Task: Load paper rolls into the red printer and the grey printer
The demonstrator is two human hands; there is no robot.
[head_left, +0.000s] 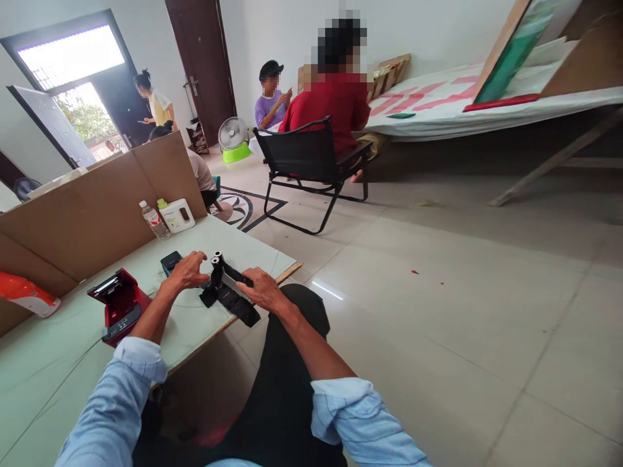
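My left hand (187, 271) rests on the pale green table (58, 350), its fingers curled around the upper end of a black device (228, 292) with two small white-capped cylinders on top. My right hand (263, 288) grips the same black device from its right side, near the table's edge. A strip of black material hangs from the device over the table. A small dark phone-like object (170, 261) lies just behind my left hand. Both forearms are in light blue rolled sleeves.
A red label printer (119, 305) stands open left of my hands. A water bottle (154, 220) and a white jug (178, 214) stand by cardboard panels (97, 207). Several people sit or stand behind, one in a black folding chair (306, 165). Tiled floor spreads right.
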